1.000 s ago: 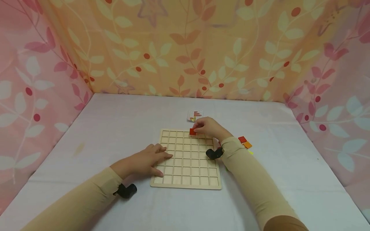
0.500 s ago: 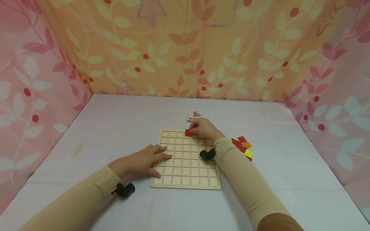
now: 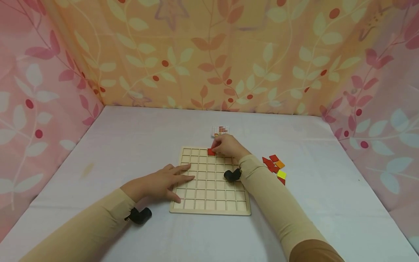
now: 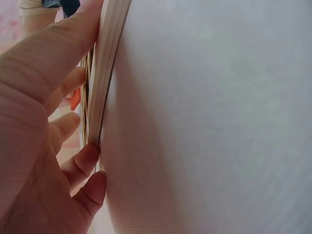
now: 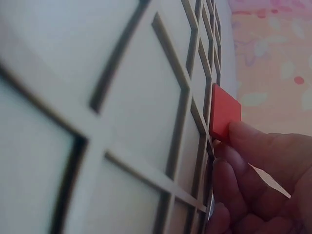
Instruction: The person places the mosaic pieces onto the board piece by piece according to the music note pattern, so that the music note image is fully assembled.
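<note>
A square wooden grid board [image 3: 211, 182] lies on the white table. At its far edge my right hand [image 3: 226, 145] pinches a red square tile [image 3: 211, 152] over a top-row cell. In the right wrist view, the thumb presses the face of the red tile [image 5: 225, 113], which sits right at the grid ridges. My left hand [image 3: 163, 182] rests with spread fingers on the board's left side. From the left wrist view, fingers of the left hand [image 4: 44, 107] lie along the board's edge [image 4: 105, 73].
Just beyond the board lies a small card [image 3: 220, 130] printed with a coloured grid pattern. To the board's right is a loose cluster of red tiles [image 3: 270, 165], an orange tile [image 3: 279, 164] and a yellow tile [image 3: 281, 174]. Patterned curtains [image 3: 209, 54] enclose the table's back and sides.
My right hand has moved left along the board's far edge with the red tile, uncovering more of the loose tiles at right. The left hand has stayed nearly still.
</note>
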Demonstrator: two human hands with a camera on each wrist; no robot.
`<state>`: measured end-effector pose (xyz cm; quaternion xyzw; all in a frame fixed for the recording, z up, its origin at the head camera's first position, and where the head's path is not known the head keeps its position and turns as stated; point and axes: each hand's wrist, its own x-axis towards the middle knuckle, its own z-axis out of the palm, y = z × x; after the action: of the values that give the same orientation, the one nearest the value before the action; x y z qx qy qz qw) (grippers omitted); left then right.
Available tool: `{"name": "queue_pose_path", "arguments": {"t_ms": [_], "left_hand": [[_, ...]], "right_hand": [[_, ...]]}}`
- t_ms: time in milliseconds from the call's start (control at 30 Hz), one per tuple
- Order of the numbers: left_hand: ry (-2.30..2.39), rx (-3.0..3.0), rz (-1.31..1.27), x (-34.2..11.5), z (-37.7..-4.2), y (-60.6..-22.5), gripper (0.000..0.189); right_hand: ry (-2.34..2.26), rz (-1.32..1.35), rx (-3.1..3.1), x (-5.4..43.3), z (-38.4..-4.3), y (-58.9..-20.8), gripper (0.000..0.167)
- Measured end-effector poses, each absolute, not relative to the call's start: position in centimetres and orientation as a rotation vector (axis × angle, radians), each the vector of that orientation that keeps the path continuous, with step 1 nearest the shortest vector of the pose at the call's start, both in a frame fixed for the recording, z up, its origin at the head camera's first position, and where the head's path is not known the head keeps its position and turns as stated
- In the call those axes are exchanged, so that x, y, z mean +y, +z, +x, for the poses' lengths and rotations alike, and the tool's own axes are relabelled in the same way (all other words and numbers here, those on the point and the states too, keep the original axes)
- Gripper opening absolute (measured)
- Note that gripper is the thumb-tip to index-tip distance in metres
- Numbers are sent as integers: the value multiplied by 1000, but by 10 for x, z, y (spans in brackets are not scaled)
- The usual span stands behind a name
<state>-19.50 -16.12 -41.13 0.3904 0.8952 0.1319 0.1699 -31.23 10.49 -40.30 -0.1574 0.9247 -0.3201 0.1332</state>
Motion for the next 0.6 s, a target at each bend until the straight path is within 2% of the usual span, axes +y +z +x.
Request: {"name": "queue_pose_path", "arguments": {"t_ms": [600], "left_hand": [[342,2540,1105,-158,-194,-409,81]], "right_hand": [[-854,-491,2671,110,-309,-401,6]]}}
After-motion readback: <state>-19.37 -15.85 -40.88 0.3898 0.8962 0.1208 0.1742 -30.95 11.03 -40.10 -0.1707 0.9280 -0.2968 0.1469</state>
